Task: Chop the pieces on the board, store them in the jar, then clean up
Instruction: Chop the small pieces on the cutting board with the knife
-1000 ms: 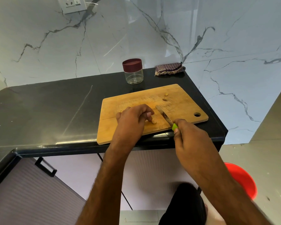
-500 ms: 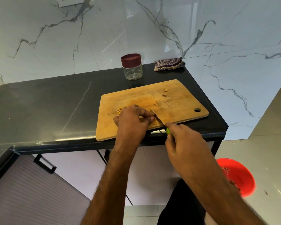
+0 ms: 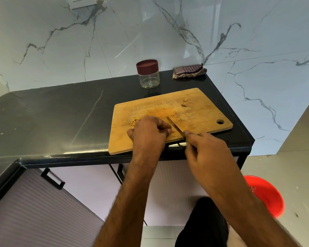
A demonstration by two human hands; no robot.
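Observation:
A wooden cutting board [image 3: 200, 113] lies on the black counter, near its front right corner. My left hand [image 3: 148, 134] rests on the board with fingers curled, pinching a small pale piece that is mostly hidden under the fingertips. My right hand [image 3: 203, 148] grips a knife [image 3: 175, 126] by its green handle; the blade lies on the board right beside my left fingertips. A small heap of yellow chopped bits [image 3: 133, 121] sits just left of my left hand. Two more pieces [image 3: 184, 102] lie near the board's far edge. A clear jar [image 3: 148, 73] with a maroon lid stands closed behind the board.
A folded checked cloth [image 3: 188, 71] lies at the counter's back right corner against the marble wall. A red bucket [image 3: 266, 196] stands on the floor at the lower right. The black counter [image 3: 52, 113] stretches left of the board. Cabinet handles [image 3: 52, 180] hang below the counter edge.
The knife blade has shifted left, closer to my left fingertips. My left hand stays on the board over the piece.

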